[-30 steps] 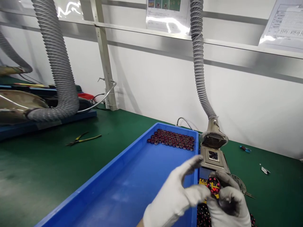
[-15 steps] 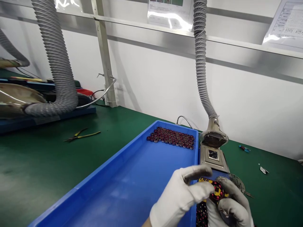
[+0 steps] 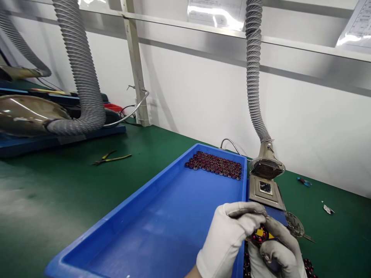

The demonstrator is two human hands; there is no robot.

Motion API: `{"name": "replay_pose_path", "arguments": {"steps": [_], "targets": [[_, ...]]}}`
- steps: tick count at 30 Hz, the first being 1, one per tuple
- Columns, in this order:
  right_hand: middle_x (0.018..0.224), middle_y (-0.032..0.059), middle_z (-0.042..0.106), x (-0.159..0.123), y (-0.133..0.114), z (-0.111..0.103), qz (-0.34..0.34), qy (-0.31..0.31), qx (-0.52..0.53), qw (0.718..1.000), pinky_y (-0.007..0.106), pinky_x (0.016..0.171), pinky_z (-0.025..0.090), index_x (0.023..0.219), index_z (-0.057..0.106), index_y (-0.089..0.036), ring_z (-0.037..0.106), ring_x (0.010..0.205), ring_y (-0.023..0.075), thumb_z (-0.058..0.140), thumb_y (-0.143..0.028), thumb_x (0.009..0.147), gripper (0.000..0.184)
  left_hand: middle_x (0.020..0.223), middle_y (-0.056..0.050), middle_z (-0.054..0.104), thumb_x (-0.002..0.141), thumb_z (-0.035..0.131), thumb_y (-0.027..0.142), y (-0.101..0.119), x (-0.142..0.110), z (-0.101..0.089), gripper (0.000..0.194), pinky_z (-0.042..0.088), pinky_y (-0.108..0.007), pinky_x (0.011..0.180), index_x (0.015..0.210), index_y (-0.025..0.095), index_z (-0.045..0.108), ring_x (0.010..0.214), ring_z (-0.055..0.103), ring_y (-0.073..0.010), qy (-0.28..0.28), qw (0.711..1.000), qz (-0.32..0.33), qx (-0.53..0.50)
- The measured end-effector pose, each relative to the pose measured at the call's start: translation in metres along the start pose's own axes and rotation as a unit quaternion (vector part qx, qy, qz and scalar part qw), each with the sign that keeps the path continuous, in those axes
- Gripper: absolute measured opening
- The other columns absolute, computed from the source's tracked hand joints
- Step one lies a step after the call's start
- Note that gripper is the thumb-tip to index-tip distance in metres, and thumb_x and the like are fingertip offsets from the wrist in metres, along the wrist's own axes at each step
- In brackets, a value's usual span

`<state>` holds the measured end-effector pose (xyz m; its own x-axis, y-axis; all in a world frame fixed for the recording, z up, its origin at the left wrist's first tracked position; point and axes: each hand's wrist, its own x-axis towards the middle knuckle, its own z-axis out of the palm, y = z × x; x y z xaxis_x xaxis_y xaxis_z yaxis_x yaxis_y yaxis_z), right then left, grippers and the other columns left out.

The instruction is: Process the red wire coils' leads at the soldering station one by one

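My left hand (image 3: 228, 237), in a white glove with dirty fingertips, bends its thumb and fingers against a small round coil-like part (image 3: 260, 234). The part is dark, with a ring of pink-red spots around a yellow middle. From the other side my right hand (image 3: 279, 247), also gloved, grips the same part, its fingers curled. Something dark shows among the right fingers, too covered to make out. Both hands are over the right rim of a long blue tray (image 3: 162, 216). More dark red round parts (image 3: 308, 267) show beside and below my right hand.
Rows of small dark red round parts (image 3: 216, 164) fill the tray's far end. Behind my hands stands a metal heating unit (image 3: 266, 193) under a ducted hood (image 3: 267, 164). A round gauge-like disc (image 3: 294, 224) lies right of it. Pliers (image 3: 111, 158) lie on the green table at left.
My left fingers have closed in on the round part, and the two hands are nearer each other. The part has turned and is more covered. The camera view has shifted slightly.
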<state>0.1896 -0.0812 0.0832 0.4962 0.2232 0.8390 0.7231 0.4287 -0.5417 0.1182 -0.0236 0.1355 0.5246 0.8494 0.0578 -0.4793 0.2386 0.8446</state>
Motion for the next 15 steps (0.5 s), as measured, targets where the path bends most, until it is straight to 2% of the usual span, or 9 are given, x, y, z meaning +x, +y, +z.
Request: {"name": "replay_pose_path", "arguments": {"steps": [3, 5, 6, 8, 10, 13, 15], "targets": [[0.094, 0.0007, 0.059, 0.000, 0.005, 0.007, -0.079, 0.035, -0.066, 0.994, 0.030, 0.065, 0.052, 0.064, 0.049, -0.022, 0.060, 0.080, 0.0173, 0.067, -0.005, 0.063, 0.025, 0.062, 0.001, 0.071, 0.057, 0.063, 0.006, 0.000, 0.000, -0.005, 0.015, 0.050, -0.017, 0.061, 0.062, 0.018, 0.071, 0.062, 0.064, -0.0122, 0.050, 0.993, 0.080, -0.064], [0.094, 0.0011, 0.058, 0.000, 0.009, 0.006, -0.087, 0.030, -0.084, 0.992, 0.028, 0.062, 0.051, 0.063, 0.048, -0.022, 0.059, 0.077, 0.0162, 0.067, -0.008, 0.065, 0.024, 0.065, 0.002, 0.071, 0.057, 0.064, 0.007, 0.007, 0.000, -0.010, 0.017, 0.050, -0.016, 0.064, 0.065, 0.019, 0.071, 0.065, 0.065, -0.0121, 0.058, 0.988, 0.110, -0.090], [0.094, 0.0010, 0.058, 0.000, 0.011, 0.006, -0.089, 0.026, -0.085, 0.992, 0.028, 0.062, 0.051, 0.063, 0.049, -0.022, 0.059, 0.077, 0.0160, 0.067, -0.009, 0.065, 0.023, 0.065, 0.002, 0.071, 0.054, 0.064, 0.005, 0.011, 0.000, -0.011, 0.020, 0.050, -0.016, 0.062, 0.067, 0.019, 0.071, 0.063, 0.064, -0.0117, 0.043, 0.991, 0.099, -0.083], [0.096, 0.0000, 0.058, -0.001, 0.015, 0.003, -0.098, 0.026, -0.076, 0.992, 0.027, 0.063, 0.050, 0.064, 0.049, -0.023, 0.059, 0.079, 0.0155, 0.067, -0.010, 0.065, 0.021, 0.065, 0.002, 0.071, 0.050, 0.064, 0.002, 0.017, 0.001, -0.010, 0.029, 0.049, -0.016, 0.057, 0.074, 0.018, 0.072, 0.058, 0.061, -0.0104, 0.008, 0.999, 0.034, -0.033], [0.096, -0.0009, 0.058, 0.000, 0.017, 0.002, -0.107, 0.031, -0.072, 0.991, 0.027, 0.064, 0.050, 0.065, 0.049, -0.023, 0.059, 0.080, 0.0155, 0.066, -0.011, 0.066, 0.020, 0.061, 0.002, 0.070, 0.049, 0.065, 0.002, 0.020, 0.001, -0.007, 0.029, 0.047, -0.016, 0.053, 0.073, 0.015, 0.071, 0.054, 0.058, -0.0092, -0.012, 0.999, -0.023, 0.021], [0.093, -0.0011, 0.059, 0.001, 0.015, 0.003, -0.110, 0.028, -0.080, 0.990, 0.028, 0.065, 0.049, 0.063, 0.048, -0.023, 0.059, 0.079, 0.0152, 0.065, -0.012, 0.066, 0.020, 0.058, 0.002, 0.069, 0.051, 0.064, 0.005, 0.014, 0.004, -0.003, 0.017, 0.048, -0.015, 0.053, 0.064, 0.015, 0.070, 0.054, 0.058, -0.0092, 0.014, 0.999, -0.014, 0.027], [0.094, -0.0007, 0.059, 0.002, 0.011, 0.005, -0.103, 0.023, -0.083, 0.991, 0.027, 0.065, 0.049, 0.063, 0.049, -0.023, 0.059, 0.078, 0.0144, 0.066, -0.012, 0.067, 0.021, 0.057, 0.002, 0.069, 0.049, 0.061, 0.003, 0.009, 0.007, -0.005, 0.022, 0.048, -0.014, 0.052, 0.064, 0.016, 0.071, 0.052, 0.059, -0.0091, 0.026, 0.999, 0.023, -0.021]]}}
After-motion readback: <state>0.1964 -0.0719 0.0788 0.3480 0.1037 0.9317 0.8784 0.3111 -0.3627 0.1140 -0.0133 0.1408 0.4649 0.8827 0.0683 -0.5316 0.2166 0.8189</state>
